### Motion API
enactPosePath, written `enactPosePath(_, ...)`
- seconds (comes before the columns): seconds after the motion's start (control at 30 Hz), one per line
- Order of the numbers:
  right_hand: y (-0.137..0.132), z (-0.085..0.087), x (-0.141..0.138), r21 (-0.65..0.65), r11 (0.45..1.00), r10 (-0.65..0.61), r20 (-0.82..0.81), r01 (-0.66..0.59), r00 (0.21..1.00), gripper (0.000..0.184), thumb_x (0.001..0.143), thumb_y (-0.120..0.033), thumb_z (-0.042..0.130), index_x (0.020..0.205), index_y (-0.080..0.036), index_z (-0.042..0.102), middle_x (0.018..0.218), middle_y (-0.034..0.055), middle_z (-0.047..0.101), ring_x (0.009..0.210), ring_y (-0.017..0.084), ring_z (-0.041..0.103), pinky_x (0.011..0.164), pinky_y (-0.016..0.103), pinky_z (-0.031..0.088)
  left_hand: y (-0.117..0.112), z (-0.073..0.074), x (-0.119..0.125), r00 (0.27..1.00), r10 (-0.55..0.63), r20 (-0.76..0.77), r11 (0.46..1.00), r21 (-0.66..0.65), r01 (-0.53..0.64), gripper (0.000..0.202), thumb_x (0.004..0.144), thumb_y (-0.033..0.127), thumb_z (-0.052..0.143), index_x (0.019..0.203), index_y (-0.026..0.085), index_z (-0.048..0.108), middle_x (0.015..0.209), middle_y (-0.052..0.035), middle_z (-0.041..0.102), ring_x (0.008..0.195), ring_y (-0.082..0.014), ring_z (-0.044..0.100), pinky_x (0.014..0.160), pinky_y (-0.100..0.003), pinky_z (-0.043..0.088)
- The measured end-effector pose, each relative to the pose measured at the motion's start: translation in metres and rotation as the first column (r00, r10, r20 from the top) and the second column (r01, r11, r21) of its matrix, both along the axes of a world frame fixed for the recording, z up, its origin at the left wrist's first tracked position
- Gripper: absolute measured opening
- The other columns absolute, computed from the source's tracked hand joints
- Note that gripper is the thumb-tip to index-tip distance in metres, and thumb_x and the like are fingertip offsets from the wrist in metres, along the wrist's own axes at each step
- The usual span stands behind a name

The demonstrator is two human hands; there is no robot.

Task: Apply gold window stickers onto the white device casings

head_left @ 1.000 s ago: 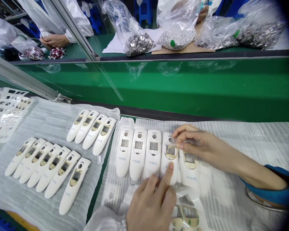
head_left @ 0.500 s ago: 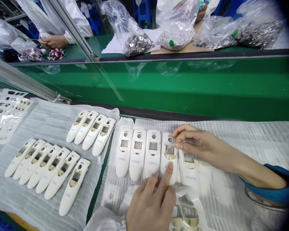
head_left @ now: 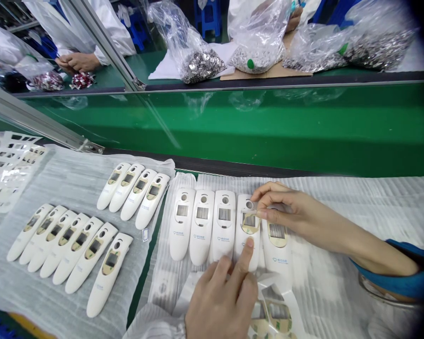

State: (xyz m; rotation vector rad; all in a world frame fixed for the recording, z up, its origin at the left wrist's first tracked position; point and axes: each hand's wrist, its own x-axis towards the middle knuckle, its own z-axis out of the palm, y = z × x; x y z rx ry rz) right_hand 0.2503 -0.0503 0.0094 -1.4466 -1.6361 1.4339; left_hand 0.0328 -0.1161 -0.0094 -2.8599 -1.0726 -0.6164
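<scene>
White handheld thermometer housings lie side by side in front of me. The fourth housing [head_left: 248, 254] has a tan adhesive sticker [head_left: 250, 230] around its display window. My right hand [head_left: 281, 205] pinches the upper right edge of that sticker between thumb and fingertips. With its index finger stretched out, my left hand [head_left: 221, 299] presses on the same housing just below the sticker; its other fingers are bent and hold nothing visible. Partly under my right hand is another housing [head_left: 278, 254] with a sticker on it. A sheet of stickers [head_left: 281, 315] lies beside my left hand.
More housings with stickers [head_left: 108, 278] lie in rows on white foam sheeting [head_left: 74, 174] to the left. A used-looking cut-out sheet [head_left: 3, 188] is at far left. Beyond the metal frame [head_left: 106, 42], bags of small metal parts [head_left: 203, 63] and co-workers' hands [head_left: 79, 61] are visible.
</scene>
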Motion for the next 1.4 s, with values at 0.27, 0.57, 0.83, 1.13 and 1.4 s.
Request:
enactPosePath(0.27, 0.0002, -0.0003, 0.0002, 0.006, 1.000, 0.003, 0.018, -0.003, 1.000, 0.024, 0.087, -0.042, 0.053, 0.076, -0.024, 0.063, 0.110, 0.0030, 0.056, 0.107, 0.021, 0.052, 0.089, 0.036, 0.044, 0.0004, 0.0030, 0.0021, 1.000, 0.006, -0.003, 1.000, 0.009, -0.006, 0.022, 0.078, -0.002, 0.041, 0.068, 0.015, 0.052, 0.127, -0.0099, 0.059, 0.070, -0.0176, 0.054, 0.051, -0.028, 0.047)
enactPosePath(0.57, 0.0007, 0.0021, -0.0009, -0.018, 1.000, 0.005, 0.019, -0.005, 1.000, 0.024, 0.086, -0.043, 0.054, 0.075, -0.023, 0.063, 0.109, 0.0040, 0.055, 0.107, 0.022, 0.051, 0.089, 0.036, 0.044, 0.0017, 0.0041, 0.0025, 1.000, 0.002, -0.004, 1.000, -0.006, -0.002, 0.023, 0.077, -0.003, 0.041, 0.067, 0.015, 0.052, 0.126, -0.0093, 0.059, 0.069, -0.0177, 0.054, 0.051, -0.029, 0.047)
enactPosePath(0.83, 0.0006, 0.0027, -0.0004, -0.032, 0.999, 0.000, 0.019, 0.001, 1.000, 0.026, 0.086, -0.044, 0.054, 0.074, -0.023, 0.063, 0.110, 0.0036, 0.054, 0.104, 0.021, 0.053, 0.086, 0.035, 0.045, -0.0029, 0.0033, 0.0011, 0.999, 0.015, -0.044, 0.999, -0.027, -0.016, 0.021, 0.078, -0.003, 0.043, 0.069, 0.014, 0.052, 0.131, -0.0085, 0.055, 0.074, -0.0190, 0.055, 0.053, -0.029, 0.048)
enactPosePath(1.13, 0.0007, 0.0030, -0.0010, -0.030, 1.000, 0.004, 0.033, -0.003, 0.999, 0.026, 0.086, -0.045, 0.054, 0.075, -0.023, 0.063, 0.111, 0.0043, 0.054, 0.106, 0.022, 0.052, 0.087, 0.036, 0.045, -0.0003, 0.0033, 0.0012, 1.000, 0.013, -0.013, 1.000, -0.017, -0.013, 0.024, 0.078, -0.003, 0.040, 0.068, 0.014, 0.052, 0.127, -0.0096, 0.058, 0.071, -0.0183, 0.055, 0.052, -0.029, 0.048)
enactPosePath(1.4, 0.0006, 0.0011, -0.0001, -0.023, 1.000, 0.008, 0.031, -0.007, 0.999, 0.025, 0.087, -0.044, 0.053, 0.075, -0.023, 0.063, 0.110, 0.0042, 0.054, 0.108, 0.022, 0.052, 0.088, 0.037, 0.045, 0.0046, 0.0081, 0.0039, 1.000, -0.008, -0.028, 0.997, -0.075, 0.006, 0.020, 0.079, -0.001, 0.043, 0.069, 0.013, 0.053, 0.127, -0.0141, 0.058, 0.065, -0.0170, 0.053, 0.047, -0.029, 0.045)
